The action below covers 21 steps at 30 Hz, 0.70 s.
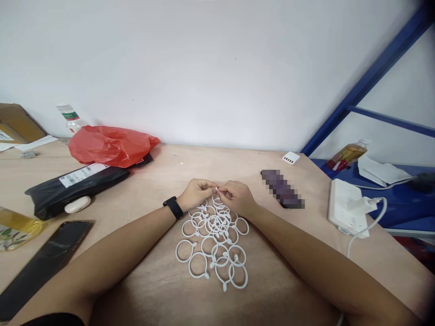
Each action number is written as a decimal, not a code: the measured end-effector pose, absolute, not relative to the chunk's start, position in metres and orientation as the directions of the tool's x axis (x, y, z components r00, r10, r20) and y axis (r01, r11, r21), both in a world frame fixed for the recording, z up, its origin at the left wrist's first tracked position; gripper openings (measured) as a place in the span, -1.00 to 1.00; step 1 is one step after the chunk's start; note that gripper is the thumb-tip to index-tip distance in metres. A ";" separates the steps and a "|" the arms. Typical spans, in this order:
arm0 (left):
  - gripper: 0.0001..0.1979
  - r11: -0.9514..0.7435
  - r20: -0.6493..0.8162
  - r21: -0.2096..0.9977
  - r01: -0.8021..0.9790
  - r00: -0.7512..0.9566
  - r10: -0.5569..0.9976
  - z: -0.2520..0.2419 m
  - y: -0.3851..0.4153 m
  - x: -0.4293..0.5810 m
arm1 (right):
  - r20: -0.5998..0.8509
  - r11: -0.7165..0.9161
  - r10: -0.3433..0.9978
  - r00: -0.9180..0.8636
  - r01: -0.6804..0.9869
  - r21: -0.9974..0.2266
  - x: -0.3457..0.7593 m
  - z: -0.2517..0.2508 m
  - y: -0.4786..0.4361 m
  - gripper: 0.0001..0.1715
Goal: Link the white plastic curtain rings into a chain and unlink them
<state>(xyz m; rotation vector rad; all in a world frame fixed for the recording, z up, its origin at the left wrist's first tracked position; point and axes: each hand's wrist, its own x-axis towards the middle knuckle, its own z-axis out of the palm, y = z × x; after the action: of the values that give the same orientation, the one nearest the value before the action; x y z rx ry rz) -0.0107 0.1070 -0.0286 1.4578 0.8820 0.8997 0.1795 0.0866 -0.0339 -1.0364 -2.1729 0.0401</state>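
A pile of several white plastic rings (214, 244) lies on the wooden table (278, 271) in front of me. My left hand (196, 193), with a black band on its wrist, and my right hand (238, 197) meet just beyond the pile. Both pinch one white ring (217, 192) between their fingertips, and its lower part hangs over the pile.
A red plastic bag (108, 145), a black parcel (74, 183), a white earbud case (77, 204) and a dark phone (41, 267) lie at the left. A blurred dark object (282, 189), a white charger (291, 157) and a white power strip (346, 206) sit at the right.
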 end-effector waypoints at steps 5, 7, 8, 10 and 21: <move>-0.85 -0.039 0.015 0.998 0.053 0.389 0.921 -0.025 0.107 -0.008 | 0.611 0.716 0.642 -0.464 0.647 -0.261 0.176 -0.034 0.086 -0.79; -0.86 -0.042 0.013 0.997 0.063 0.401 0.916 -0.025 0.108 -0.008 | 0.610 0.747 0.620 -0.493 0.609 -0.267 0.174 -0.032 0.085 -0.80; -0.87 -0.051 0.017 0.996 0.071 0.416 0.909 -0.025 0.109 -0.008 | 0.600 0.764 0.610 -0.518 0.584 -0.274 0.174 -0.031 0.084 -0.81; -0.86 -0.072 0.025 0.994 0.086 0.449 0.893 -0.027 0.110 -0.009 | 0.560 0.793 0.596 -0.575 0.531 -0.299 0.173 -0.030 0.083 -0.82; -0.65 -0.082 0.079 0.997 0.000 0.262 0.962 -0.032 0.119 -0.010 | 0.480 0.501 0.862 -0.162 0.421 -0.757 0.186 -0.038 0.100 -0.79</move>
<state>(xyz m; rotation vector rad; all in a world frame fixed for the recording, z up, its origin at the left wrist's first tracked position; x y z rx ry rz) -0.0100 0.1191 -0.0320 1.3898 0.9787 1.0632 0.1862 0.1000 -0.0378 -1.0814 -1.7762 0.5713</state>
